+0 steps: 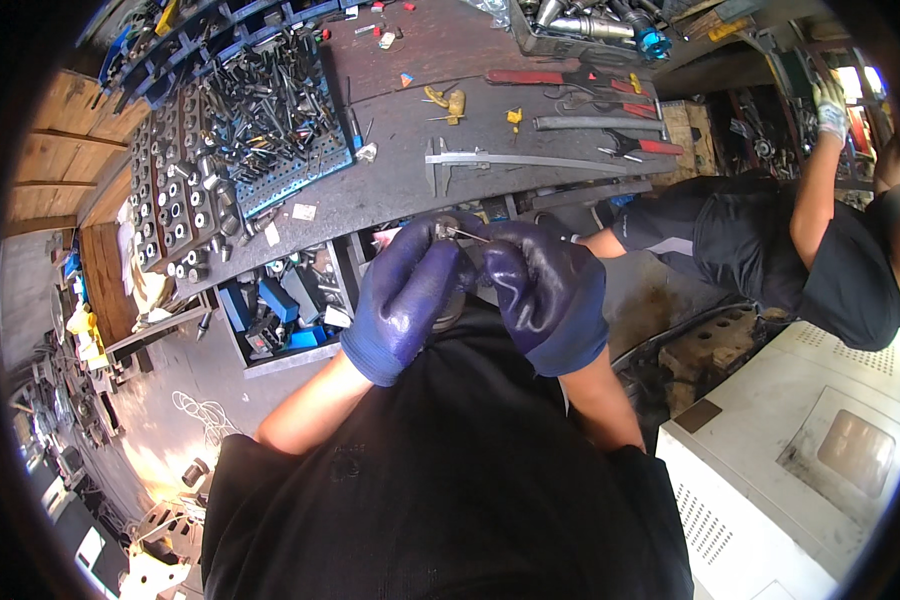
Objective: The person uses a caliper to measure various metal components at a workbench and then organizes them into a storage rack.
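Observation:
Both my hands wear purple-blue coated gloves and meet in front of my chest, near the workbench's front edge. My left hand [407, 290] is closed around a small metal part [446, 230], mostly hidden by the glove. With its fingers pinched, my right hand [545, 285] grips a thin metal rod [470, 236] whose tip reaches the part; its exact kind is too small to tell. Below the left fingers shows a dark round edge [452, 313], partly covered. Beyond the hands, a large vernier caliper [510, 160] lies on the bench [390, 130].
At the left stand a blue rack [300, 170] of cutting tools and rows of tool holders [175, 205]. An open drawer [290, 360] holds blue boxes. Red-handled tools [570, 78] lie at the far right. Another person [750, 230] works at right, near a white machine cabinet [800, 430].

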